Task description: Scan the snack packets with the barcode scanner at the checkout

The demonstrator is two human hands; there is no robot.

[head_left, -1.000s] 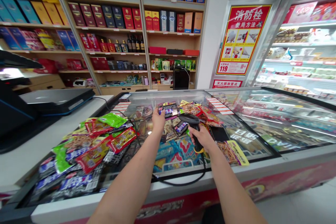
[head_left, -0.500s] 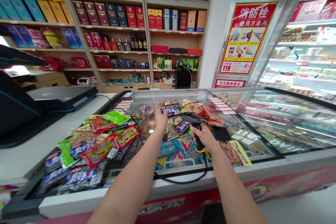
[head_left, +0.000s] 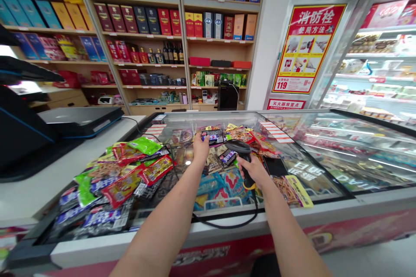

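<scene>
Barcode scanner [head_left: 238,147] edged closer to the dark packet [head_left: 213,136]; the hands otherwise barely shifted and the view panned slightly.

Left hand [head_left: 200,149] sat at the packet's near-left corner, fingers [head_left: 197,137] closed on it. Grip looked like a pinch, though the contact was partly hidden. Packet was held low over the middle of the chest freezer's glass lid [head_left: 325,151], toward the far edge.

Right hand [head_left: 253,172] was closed around the scanner grip, head aimed left and just beside the packet. Black cable [head_left: 227,226] ran from the scanner butt and looped along the freezer's front rim [head_left: 286,220].

Status: one packet in hand, scanner at it, no scan result visible. Many packets remained loose: red and green snack packets [head_left: 123,186] heaped toward the left end, more around both hands, and a yellow-labelled packet [head_left: 294,191] near the front right. Couldn't tell which sat on the glass and which under it.
</scene>
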